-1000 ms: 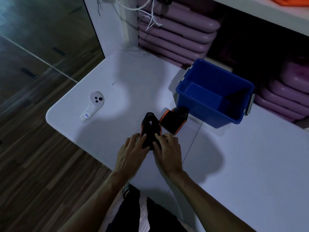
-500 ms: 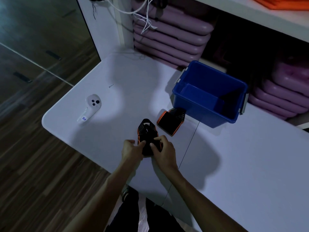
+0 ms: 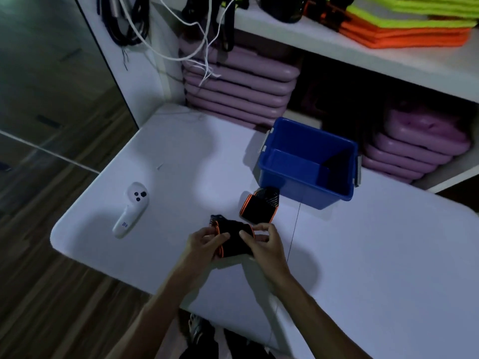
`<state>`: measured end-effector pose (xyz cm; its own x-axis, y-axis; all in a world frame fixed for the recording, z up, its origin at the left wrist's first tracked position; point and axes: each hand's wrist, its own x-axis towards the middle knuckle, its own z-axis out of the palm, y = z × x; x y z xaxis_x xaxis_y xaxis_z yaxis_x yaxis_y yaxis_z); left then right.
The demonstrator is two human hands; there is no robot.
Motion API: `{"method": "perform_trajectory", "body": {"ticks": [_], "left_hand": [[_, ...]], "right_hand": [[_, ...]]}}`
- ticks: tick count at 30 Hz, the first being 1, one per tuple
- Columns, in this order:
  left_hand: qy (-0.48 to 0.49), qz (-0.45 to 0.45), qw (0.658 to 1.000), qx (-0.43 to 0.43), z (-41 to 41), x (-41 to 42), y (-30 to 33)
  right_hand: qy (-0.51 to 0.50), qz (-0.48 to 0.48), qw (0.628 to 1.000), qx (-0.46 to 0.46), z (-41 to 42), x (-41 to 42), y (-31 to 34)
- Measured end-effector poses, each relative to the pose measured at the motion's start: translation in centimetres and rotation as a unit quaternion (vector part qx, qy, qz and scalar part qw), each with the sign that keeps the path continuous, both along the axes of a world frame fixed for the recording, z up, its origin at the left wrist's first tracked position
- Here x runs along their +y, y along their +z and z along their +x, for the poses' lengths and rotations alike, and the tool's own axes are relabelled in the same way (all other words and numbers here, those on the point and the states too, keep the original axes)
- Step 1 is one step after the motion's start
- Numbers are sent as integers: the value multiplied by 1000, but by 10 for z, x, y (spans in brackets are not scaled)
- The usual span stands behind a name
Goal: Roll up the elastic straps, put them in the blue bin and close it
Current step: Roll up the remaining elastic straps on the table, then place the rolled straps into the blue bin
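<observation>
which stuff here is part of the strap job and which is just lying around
Job: strap held by left hand and right hand; second strap on the table; blue bin.

Lying about: white controller; purple mats; cords; vests.

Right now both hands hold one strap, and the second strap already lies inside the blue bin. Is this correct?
Not quite. In the head view the second strap lies on the table, just before the blue bin. Both hands, left and right, do hold one strap.
</observation>
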<state>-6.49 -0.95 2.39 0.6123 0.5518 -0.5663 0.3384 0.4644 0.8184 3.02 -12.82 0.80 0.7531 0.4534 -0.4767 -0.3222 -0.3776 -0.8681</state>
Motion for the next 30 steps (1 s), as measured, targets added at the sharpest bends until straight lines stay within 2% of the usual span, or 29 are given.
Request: {"method": "perform_trajectory", "body": {"ticks": [2,5,7,12,16,19,22,23,25,27,30], "left_hand": [[-32,52,998,-25,3,15,6],[-85,138,985,-52,19,37,23],[-114,167,975,-92,37,49,39],[-179,213,948,-153,118,70,75],[-235,232,925,-189,193,75,77],[-265,304,906,-127,238,79,53],[-271,443,853,-47,257,84,21],[-262,453,851,-42,256,83,15],[-225,464,855,-60,253,80,6],[-164,499,845,-100,246,78,3],[-116,495,850,-135,225,79,-6]], "right_hand": [[-38,37,995,82,6,7,17],[-15,136,977,166,25,14,41],[-6,163,976,146,44,17,59],[-58,241,968,32,113,30,89],[-98,264,959,-19,176,36,85],[-112,230,967,-21,216,39,63],[-122,141,982,43,239,42,34],[-108,97,987,69,244,44,25],[-46,1,994,96,255,47,4],[30,-104,991,80,264,50,-10],[89,-176,979,51,267,57,-11]]}}
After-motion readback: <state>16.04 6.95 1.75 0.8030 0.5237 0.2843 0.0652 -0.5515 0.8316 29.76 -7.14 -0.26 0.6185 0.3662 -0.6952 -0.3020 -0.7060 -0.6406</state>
